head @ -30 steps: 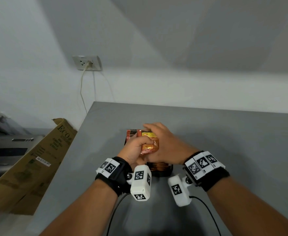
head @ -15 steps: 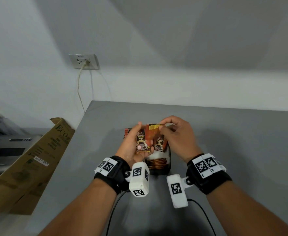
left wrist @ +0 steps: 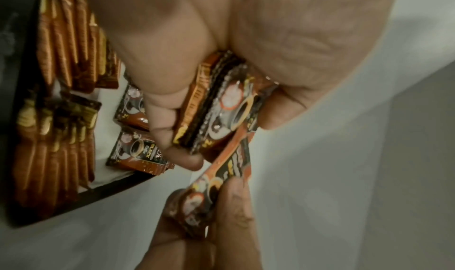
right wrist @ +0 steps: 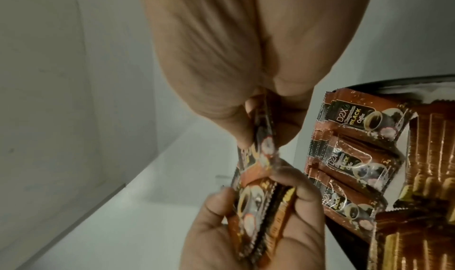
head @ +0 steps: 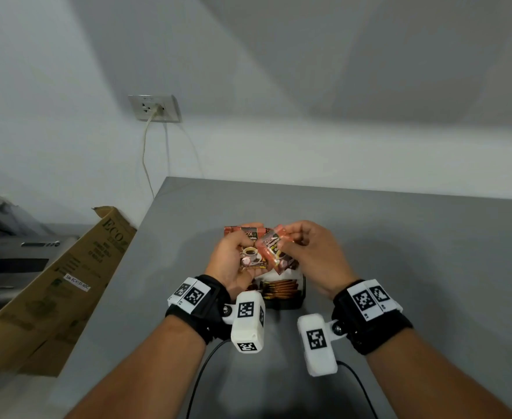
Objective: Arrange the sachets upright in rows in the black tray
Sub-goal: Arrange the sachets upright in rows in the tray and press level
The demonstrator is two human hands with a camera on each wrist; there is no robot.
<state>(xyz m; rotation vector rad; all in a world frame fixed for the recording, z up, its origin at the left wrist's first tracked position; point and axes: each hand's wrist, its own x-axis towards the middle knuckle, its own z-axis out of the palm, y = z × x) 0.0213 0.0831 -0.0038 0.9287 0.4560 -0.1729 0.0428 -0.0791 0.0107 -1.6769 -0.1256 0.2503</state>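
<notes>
The left hand (head: 233, 261) grips a small stack of sachets (head: 250, 257) above the black tray (head: 288, 303); the right hand (head: 312, 258) pinches one tilted sachet (head: 274, 252) beside it. Upright rows (left wrist: 61, 46) and flat-lying brown packets crowd the tray. Bare grey table (head: 399, 252) spreads rightward; a cardboard box (head: 67, 282) leans past the left edge.

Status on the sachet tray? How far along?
Partly done. Done: copper-brown sachets already stand on edge in rows inside the black tray. In hand: left hand grips a small stack of coffee sachets; right hand pinches one single sachet off it. Left: loose flat sachets lying in the tray, plus the held ones.
</notes>
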